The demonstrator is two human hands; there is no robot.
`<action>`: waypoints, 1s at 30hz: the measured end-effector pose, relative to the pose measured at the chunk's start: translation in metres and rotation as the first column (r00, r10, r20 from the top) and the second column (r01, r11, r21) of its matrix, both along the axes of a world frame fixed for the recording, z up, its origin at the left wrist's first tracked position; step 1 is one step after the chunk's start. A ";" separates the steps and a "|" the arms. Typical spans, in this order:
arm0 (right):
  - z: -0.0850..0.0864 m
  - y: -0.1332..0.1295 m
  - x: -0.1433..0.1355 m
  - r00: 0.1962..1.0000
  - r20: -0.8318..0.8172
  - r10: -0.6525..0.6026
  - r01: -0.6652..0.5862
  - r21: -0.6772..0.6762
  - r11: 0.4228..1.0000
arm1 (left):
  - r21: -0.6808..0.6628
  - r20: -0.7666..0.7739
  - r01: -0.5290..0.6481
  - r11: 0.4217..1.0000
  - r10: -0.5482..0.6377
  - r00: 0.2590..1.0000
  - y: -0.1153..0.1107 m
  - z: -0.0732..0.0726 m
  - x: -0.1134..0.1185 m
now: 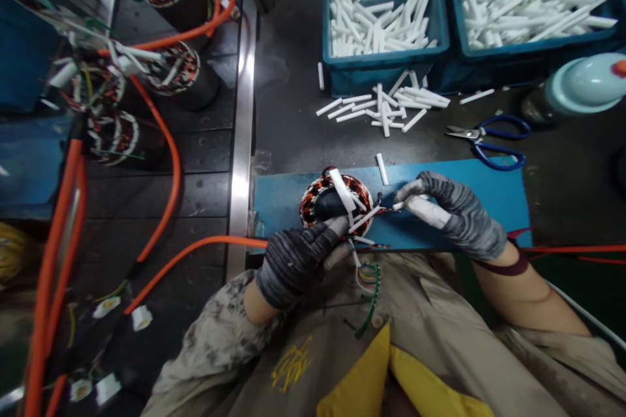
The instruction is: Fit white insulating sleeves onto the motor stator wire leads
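A motor stator (pixel 309 207) with copper windings and white lacing rests on the blue mat, low in the view. My left hand (pixel 300 260), in a grey striped glove, is at its near side. Its fingers are closed on a lead with a white sleeve (pixel 364 220); the exact grip is partly hidden. Right of the stator, my right hand (pixel 447 214), also gloved and with white-covered fingers, pinches a short white tube (pixel 398 206) at the bare end of a lead. A wide white strip (pixel 342 189) stands up over the winding. Colored wires (pixel 374 296) hang over my lap.
Two blue bins (pixel 386 65) of white tubes stand at the back, with loose tubes (pixel 384 106) before them. Blue-handled scissors (pixel 501 137) lie near a light-blue bottle (pixel 584 85). More stators (pixel 176 75) and orange cables (pixel 169 163) occupy the left, beyond a metal rail (pixel 242 124).
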State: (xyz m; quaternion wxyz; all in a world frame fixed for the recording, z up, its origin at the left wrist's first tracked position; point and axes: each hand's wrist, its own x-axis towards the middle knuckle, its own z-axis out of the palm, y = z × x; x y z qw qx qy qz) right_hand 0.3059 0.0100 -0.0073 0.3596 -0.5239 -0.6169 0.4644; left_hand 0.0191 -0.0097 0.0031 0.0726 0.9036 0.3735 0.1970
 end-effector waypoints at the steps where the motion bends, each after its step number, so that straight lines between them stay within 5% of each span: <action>1: 0.001 0.000 -0.002 1.000 -0.011 0.014 -0.014 0.003 1.000 | 0.000 -0.012 -0.007 1.000 0.007 1.000 0.000 0.001 0.000; 9: 0.004 -0.010 0.004 0.985 0.032 -0.172 0.169 0.082 0.982 | 0.002 -0.005 0.005 1.000 -0.005 1.000 0.000 -0.001 -0.001; 15: 0.004 -0.018 0.003 0.965 0.196 -0.172 0.122 0.243 0.962 | -0.018 0.021 -0.003 1.000 0.003 1.000 -0.001 -0.001 -0.001; 24: -0.002 -0.003 0.004 0.958 0.274 0.086 -0.162 0.270 0.949 | -0.031 -0.006 0.009 0.999 -0.010 1.000 0.002 -0.001 -0.001; 30: 0.002 0.022 -0.009 0.934 0.114 0.338 -0.345 0.050 0.937 | -0.006 -0.025 -0.025 1.000 0.025 0.999 0.000 -0.002 0.001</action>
